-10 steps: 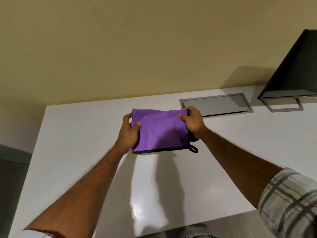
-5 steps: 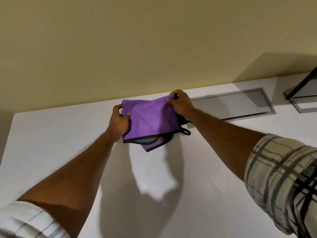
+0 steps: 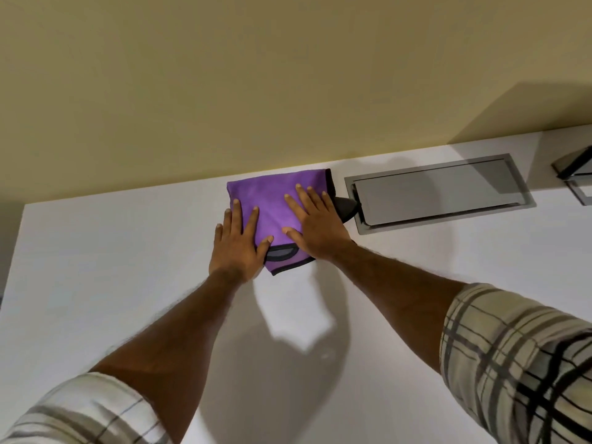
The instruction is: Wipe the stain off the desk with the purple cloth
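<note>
We have the purple cloth point(image 3: 272, 200) lying folded and flat on the white desk point(image 3: 96, 267), just above the middle of the frame, with its far edge close against the wall point(image 3: 256, 75) and its right edge just beside the grey cable hatch point(image 3: 439, 190) set into the desk. Both of our hands are laid palm down with the fingers spread, gripping nothing: the left hand point(image 3: 238, 243) sits half on the cloth's left edge and half on the bare desk, and the right hand point(image 3: 315, 224) presses on the cloth's right part. A dark hanging loop point(image 3: 344, 205) pokes out from under the right hand toward the hatch, and a dark-trimmed corner shows at the near edge. No stain is visible to us; it may be under the cloth. We judge the cloth to be light, soft and limp, likely to bunch or unfold if pushed from one edge, and ready to slide on the smooth, glossy desk. Pressing flat through the middle of the fold with a spread palm looks the surest hold for wiping, with the other hand steadying an edge. Pinching a corner would only lift and open the layers. The loop could snag at the hatch's rim if we sweep right.
</note>
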`<state>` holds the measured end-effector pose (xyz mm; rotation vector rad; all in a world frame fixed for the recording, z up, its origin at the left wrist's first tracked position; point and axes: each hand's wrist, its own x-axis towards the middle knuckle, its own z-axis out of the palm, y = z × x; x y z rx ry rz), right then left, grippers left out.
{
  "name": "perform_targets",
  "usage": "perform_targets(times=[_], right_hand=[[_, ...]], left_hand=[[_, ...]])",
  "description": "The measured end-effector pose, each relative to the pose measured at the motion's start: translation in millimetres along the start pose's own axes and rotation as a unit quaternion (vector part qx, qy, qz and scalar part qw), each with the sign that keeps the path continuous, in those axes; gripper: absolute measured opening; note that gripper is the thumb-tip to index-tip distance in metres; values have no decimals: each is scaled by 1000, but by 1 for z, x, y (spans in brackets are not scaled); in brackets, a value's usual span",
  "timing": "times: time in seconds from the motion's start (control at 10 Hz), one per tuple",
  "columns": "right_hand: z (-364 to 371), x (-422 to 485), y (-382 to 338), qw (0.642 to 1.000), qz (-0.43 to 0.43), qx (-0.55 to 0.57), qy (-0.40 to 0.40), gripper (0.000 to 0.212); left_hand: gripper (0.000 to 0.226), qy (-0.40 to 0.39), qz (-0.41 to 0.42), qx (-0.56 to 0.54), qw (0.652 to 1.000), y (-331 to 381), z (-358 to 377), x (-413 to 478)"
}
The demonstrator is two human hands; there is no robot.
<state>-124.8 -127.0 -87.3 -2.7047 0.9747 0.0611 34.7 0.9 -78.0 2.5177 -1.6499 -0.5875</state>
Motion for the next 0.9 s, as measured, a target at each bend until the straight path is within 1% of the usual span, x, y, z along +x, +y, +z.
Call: perform_targets(times=[0.1, 0.3, 0.4, 0.5, 0.6, 0.7, 0.8, 0.9], right_hand=[[-3, 1, 1, 1000, 6, -12, -10, 74], [-19, -12, -14, 999, 23, 31, -33, 76], [-19, -42, -30, 996, 35, 48, -65, 77], [-23, -63, -43, 997, 39, 43, -54, 74], [-29, -100, -70, 998, 40, 31, -37, 73], [-30, -127, -92, 998, 49, 36, -27, 76], [-31, -170, -131, 998, 51, 29, -1, 79], [-25, -196, -150, 998, 54, 36, 17, 79]], left_hand=[[79, -18, -1, 18, 1000, 2, -2, 0], [79, -76, -15, 62, 995, 16, -24, -7], [76, -81, 16, 67, 994, 19, -31, -43], [76, -61, 39, 84, 994, 12, -33, -75], [85, -46, 35, 108, 993, -6, -35, -127], [97, -50, 31, 124, 991, -20, -37, -160], [102, -57, 29, 123, 990, -42, -43, -209], [94, -51, 25, 123, 991, -56, -43, -238]])
